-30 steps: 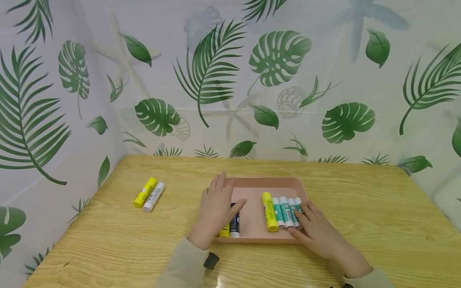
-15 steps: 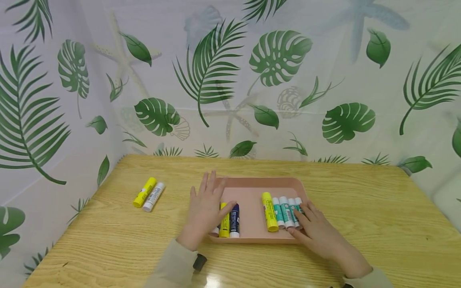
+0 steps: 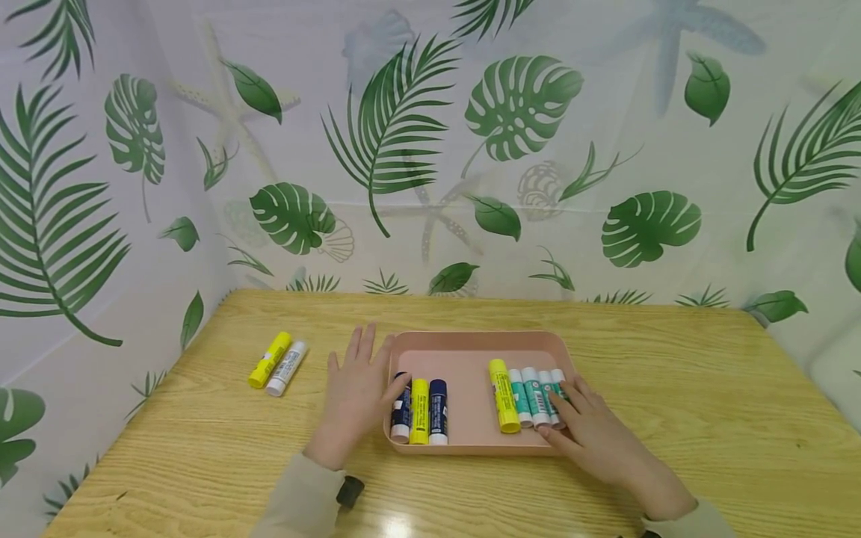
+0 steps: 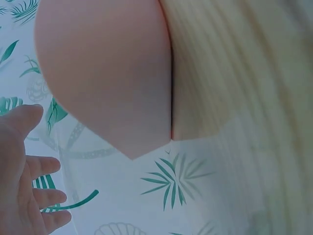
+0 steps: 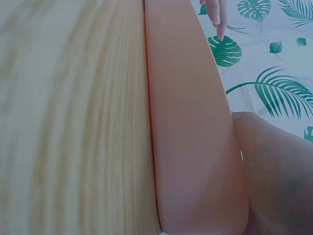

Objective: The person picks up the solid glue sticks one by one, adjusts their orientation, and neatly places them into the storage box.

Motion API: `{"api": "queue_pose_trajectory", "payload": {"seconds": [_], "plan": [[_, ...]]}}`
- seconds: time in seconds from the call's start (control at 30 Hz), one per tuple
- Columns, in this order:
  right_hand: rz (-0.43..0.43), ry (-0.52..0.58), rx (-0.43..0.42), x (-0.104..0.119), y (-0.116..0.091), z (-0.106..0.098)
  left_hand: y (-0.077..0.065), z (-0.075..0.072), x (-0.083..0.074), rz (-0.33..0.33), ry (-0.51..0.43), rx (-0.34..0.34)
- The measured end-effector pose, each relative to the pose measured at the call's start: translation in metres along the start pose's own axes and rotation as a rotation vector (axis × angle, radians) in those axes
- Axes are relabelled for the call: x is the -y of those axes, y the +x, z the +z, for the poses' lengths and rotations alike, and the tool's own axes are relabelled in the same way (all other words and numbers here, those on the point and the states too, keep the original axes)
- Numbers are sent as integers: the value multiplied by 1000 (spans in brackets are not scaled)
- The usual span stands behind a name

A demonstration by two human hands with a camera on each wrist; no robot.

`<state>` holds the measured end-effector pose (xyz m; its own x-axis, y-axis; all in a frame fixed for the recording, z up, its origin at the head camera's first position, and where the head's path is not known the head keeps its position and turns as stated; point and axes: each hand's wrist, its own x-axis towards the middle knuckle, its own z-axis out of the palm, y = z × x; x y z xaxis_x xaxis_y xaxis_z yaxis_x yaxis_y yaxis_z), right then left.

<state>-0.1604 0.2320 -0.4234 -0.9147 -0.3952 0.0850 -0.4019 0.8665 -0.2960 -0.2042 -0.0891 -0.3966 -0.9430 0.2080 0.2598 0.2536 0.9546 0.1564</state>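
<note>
A pink tray [image 3: 471,396] holds glue sticks in two groups. At its left end, a yellow glue stick [image 3: 419,411] lies between two navy ones, including the navy glue stick [image 3: 438,411] on the right. Toward the right end are a taller yellow glue stick [image 3: 504,396] and several teal-and-white glue sticks [image 3: 531,396]. My left hand [image 3: 356,396] is spread at the tray's left edge, fingers straight and holding nothing. Over the right rim lies my right hand [image 3: 599,437], its loosely bent fingers resting on the outermost teal stick, which they partly cover.
Left of the tray, a yellow glue stick [image 3: 270,360] and a white glue stick [image 3: 287,368] lie side by side on the wooden table [image 3: 202,433]. A leaf-patterned cloth [image 3: 403,149] hangs along the table's back and left sides.
My left hand has drawn leftward from over the tray to its left edge, uncovering the navy and yellow glue sticks there. The right hand has stayed in place.
</note>
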Motion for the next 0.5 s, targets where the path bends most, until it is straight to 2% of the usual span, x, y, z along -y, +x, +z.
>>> {"api": "queue_pose_trajectory", "payload": {"seconds": [0.27,0.5], "plan": [[4,1,3,1,0,0,1,-1,12,-41,28,38],[3,-9,-1,0,0,0,3,-4,29,-73,26,10]]}}
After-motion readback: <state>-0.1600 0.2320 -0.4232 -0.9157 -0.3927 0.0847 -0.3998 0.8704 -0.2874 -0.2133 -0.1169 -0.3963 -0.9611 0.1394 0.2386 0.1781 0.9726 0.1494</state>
